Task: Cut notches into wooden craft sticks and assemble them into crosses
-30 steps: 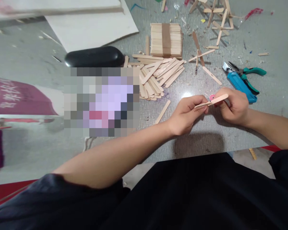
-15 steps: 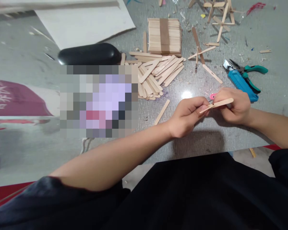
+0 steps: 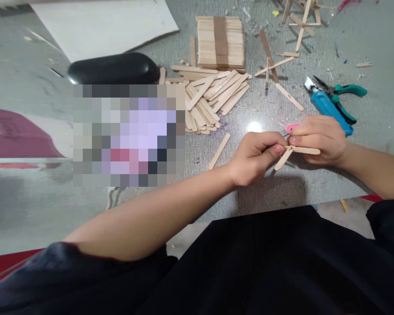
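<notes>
My left hand [image 3: 253, 157] pinches two crossed craft sticks [image 3: 305, 150] between thumb and fingers. One stick points right beneath my right hand, the other slants down to the left, and a small dark notch shows where they meet. Closed around a small pink craft knife [image 3: 292, 128], my right hand [image 3: 326, 138] has its fingertips close to that joint. The knife's thin blade points left toward my left fingers; its tip is hidden. Just beyond my right hand lies a blue utility knife [image 3: 328, 109], beside green-handled pliers [image 3: 350, 90].
A banded bundle of craft sticks [image 3: 236, 43] stands behind a loose stick pile [image 3: 200, 105]. A black rounded case [image 3: 114, 68] lies left, near a blurred-out patch. Joined stick pieces [image 3: 269, 65] and a stick frame [image 3: 304, 24] sit farther back. One stick [image 3: 219, 151] lies near my left forearm.
The crossed sticks have turned in my fingers, so they now spread into a wide V and show the notch. My right hand's fingers have shifted over the joint. The view has moved slightly.
</notes>
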A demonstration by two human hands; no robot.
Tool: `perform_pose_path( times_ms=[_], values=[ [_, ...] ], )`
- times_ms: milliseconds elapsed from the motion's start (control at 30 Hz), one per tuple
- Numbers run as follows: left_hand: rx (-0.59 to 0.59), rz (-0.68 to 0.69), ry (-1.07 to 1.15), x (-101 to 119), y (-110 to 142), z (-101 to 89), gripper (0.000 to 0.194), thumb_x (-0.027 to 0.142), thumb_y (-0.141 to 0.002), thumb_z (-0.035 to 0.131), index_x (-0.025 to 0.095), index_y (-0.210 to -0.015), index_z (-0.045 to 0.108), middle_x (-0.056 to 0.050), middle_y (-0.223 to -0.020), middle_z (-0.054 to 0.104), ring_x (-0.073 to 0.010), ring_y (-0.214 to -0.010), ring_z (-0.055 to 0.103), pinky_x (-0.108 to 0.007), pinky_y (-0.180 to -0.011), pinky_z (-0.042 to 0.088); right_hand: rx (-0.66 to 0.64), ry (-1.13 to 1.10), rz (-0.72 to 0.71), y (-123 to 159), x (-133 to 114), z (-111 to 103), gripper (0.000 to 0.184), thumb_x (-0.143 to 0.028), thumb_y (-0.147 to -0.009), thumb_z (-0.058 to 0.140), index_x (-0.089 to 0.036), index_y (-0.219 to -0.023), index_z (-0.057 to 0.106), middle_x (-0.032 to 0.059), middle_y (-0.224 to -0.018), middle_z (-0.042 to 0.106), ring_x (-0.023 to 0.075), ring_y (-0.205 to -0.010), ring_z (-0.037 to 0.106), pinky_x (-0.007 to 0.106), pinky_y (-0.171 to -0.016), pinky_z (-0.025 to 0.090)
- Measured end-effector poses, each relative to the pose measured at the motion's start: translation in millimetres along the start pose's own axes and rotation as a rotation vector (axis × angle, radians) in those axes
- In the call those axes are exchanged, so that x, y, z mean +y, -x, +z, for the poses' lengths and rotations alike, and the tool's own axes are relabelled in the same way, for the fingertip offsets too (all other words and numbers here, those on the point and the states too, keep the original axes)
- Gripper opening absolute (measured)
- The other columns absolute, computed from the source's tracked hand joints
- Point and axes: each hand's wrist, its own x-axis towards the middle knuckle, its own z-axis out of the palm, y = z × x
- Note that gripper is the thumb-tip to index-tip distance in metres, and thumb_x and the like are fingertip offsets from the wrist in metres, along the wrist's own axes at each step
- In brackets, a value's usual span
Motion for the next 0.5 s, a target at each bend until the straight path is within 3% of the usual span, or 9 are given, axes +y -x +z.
perform_pose_path(
  times_ms=[133,333,500],
  values=[
    [0.006,0.021,-0.062,-2.1,0.9,-0.4,0.047,0.056,-0.117,0.073,0.021,-0.086,0.073,0.001,-0.07,0.068,-0.0149,-0.067,0.064,-0.029,-0.067,0.053,-0.007,0.021,-0.057,0.8,2.7,-2.5,0.014,-0.036,-0.126,0.066,-0.028,-0.118,0.075,-0.0006,-0.096,0.086,0.0169,-0.081,0.08,0.035,-0.066,0.058],
    [-0.085,0.047,0.028,-0.5,-2.5,0.4,0.055,0.064,-0.12,0.071,0.021,-0.085,0.074,0.001,-0.068,0.068,-0.012,-0.059,0.061,-0.025,-0.06,0.053,-0.14,0.017,-0.111,4.1,13.3,-18.6,0.009,-0.042,-0.122,0.072,-0.038,-0.129,0.076,-0.0055,-0.107,0.09,0.0162,-0.089,0.084,0.034,-0.071,0.057],
    [-0.099,0.12,-0.028,-0.6,-3.5,-1.6,0.046,0.048,-0.121,0.071,0.02,-0.086,0.076,0.0,-0.069,0.071,-0.0109,-0.058,0.062,-0.023,-0.06,0.054,-0.156,0.126,-0.215,1.4,10.6,-26.5,0.006,-0.03,-0.12,0.074,-0.032,-0.116,0.078,-0.0036,-0.107,0.089,0.0159,-0.088,0.082,0.034,-0.068,0.054]
  ],
)
